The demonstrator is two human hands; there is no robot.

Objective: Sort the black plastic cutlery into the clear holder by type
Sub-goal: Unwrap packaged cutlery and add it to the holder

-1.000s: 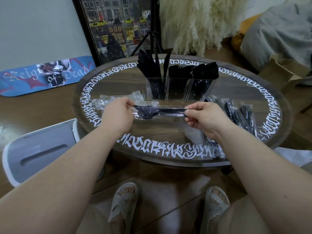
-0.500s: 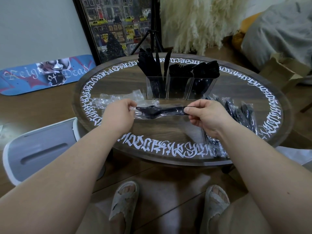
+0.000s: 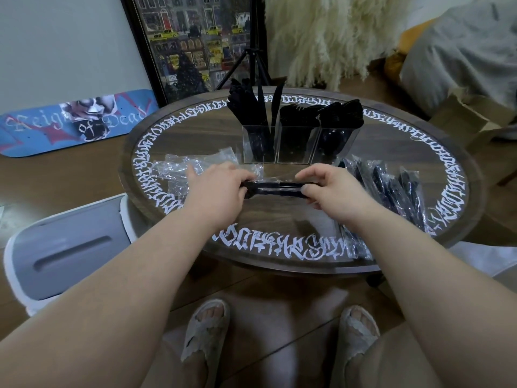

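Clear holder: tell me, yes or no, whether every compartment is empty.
No: all three compartments of the clear holder already hold upright black cutlery.

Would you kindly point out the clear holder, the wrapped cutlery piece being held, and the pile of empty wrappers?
clear holder (image 3: 291,148), head view, front wall of its middle compartment.
wrapped cutlery piece (image 3: 275,189), head view, black handle between the hands.
empty wrappers (image 3: 179,168), head view, crumpled clear plastic left of the holder.
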